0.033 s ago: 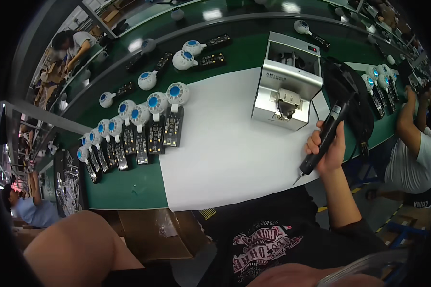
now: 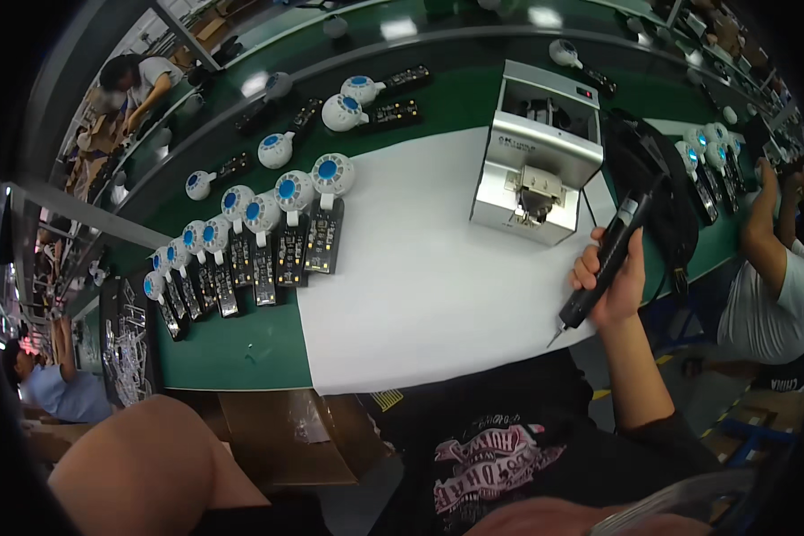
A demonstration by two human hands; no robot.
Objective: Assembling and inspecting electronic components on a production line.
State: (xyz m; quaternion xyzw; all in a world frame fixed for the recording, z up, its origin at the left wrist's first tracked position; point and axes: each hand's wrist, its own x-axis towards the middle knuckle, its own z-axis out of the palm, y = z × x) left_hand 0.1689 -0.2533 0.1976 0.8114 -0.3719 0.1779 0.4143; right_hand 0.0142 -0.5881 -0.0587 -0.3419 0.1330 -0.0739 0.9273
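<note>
My right hand (image 2: 618, 277) is closed round a black electric screwdriver (image 2: 603, 263). Its thin bit points down and left, just above the near right edge of a white paper sheet (image 2: 411, 295). Beyond that hand stands a silver screw feeder (image 2: 538, 161) with an open front. A bent bare limb (image 2: 143, 456), apparently my left arm, fills the lower left; my left hand is out of sight. Left of the sheet, several white round heads with blue discs (image 2: 328, 168) lie in a slanting row, each joined to a black circuit-board handle (image 2: 324, 237).
More such units (image 2: 344, 113) lie on the green conveyor (image 2: 456, 98) at the back, and another group (image 2: 710, 156) sits at the far right. A black bag-like bundle (image 2: 657, 179) lies beside the feeder. Clear plastic parts (image 2: 129, 348) fill a tray at left. Co-workers sit on both sides.
</note>
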